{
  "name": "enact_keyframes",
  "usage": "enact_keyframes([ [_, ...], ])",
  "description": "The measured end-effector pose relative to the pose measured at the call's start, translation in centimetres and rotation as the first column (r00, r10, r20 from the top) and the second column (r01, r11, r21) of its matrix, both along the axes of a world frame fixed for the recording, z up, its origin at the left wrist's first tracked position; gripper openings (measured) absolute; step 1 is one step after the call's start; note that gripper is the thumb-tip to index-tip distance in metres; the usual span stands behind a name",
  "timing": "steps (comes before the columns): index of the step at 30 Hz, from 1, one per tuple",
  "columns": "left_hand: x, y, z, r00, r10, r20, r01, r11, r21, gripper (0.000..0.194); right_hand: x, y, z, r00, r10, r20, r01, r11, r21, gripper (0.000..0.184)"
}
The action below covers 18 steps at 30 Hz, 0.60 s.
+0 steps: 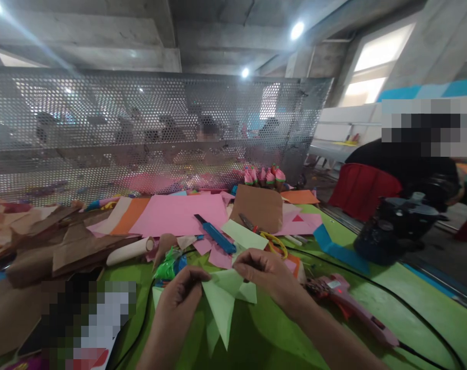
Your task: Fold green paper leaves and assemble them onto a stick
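Observation:
A folded sheet of light green paper point(222, 303) hangs between my two hands over the green tabletop, one pointed flap facing down. My left hand point(183, 295) pinches its upper left corner between thumb and fingers. At the upper right edge, my right hand point(269, 275) is closed on the same paper, fingers curled. Just beyond the hands lies a blue utility knife point(217, 236). Near it rest another pale green paper piece point(245, 235) and yellow-handled scissors point(275, 244). To the right of my right hand is a pink glue gun point(362, 311).
Pink point(179, 213) and brown sheets point(258, 205) cover the table's far side, with brown scraps point(85, 244) at left. A black cord point(403, 293) crosses the right side. A perforated metal screen point(148, 139) stands behind. A seated person point(403, 159) is at right.

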State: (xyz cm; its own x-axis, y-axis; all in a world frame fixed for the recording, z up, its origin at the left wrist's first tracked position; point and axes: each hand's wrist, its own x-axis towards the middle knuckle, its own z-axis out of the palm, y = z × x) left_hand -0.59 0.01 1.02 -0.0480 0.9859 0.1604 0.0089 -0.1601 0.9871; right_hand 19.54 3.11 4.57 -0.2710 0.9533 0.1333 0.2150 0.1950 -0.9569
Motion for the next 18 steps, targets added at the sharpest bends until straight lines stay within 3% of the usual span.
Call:
enact_keyframes([
  [7, 0.3, -0.1, 0.2, 0.996, -0.044, -0.073, 0.047, 0.998, 0.030, 0.012, -0.1, 0.0, -0.5, 0.994, -0.013, 0.112, 0.005, 0.998, 0.068, 0.016],
  [9, 0.3, 0.0, -0.1, 0.996, -0.035, -0.079, 0.038, 0.999, 0.031, 0.013, 0.0, -0.2, -0.2, 0.981, -0.058, 0.184, 0.019, 0.977, 0.211, 0.011],
  [13, 0.3, 0.0, -0.2, 0.992, 0.022, -0.124, -0.015, 0.998, 0.055, 0.015, -0.1, -1.4, 0.9, 0.947, -0.165, 0.275, -0.003, 0.853, 0.522, 0.026],
  [16, 0.3, -0.1, -0.1, 0.974, 0.070, -0.214, -0.045, 0.992, 0.117, 0.019, -0.8, -2.6, 1.4, 0.937, -0.038, 0.348, -0.151, 0.853, 0.499, 0.020],
  [18, 0.4, -0.2, 0.1, 0.955, 0.103, -0.277, -0.058, 0.984, 0.167, 0.023, -1.4, -3.3, 1.4, 0.909, 0.038, 0.414, -0.242, 0.859, 0.452, 0.027],
])
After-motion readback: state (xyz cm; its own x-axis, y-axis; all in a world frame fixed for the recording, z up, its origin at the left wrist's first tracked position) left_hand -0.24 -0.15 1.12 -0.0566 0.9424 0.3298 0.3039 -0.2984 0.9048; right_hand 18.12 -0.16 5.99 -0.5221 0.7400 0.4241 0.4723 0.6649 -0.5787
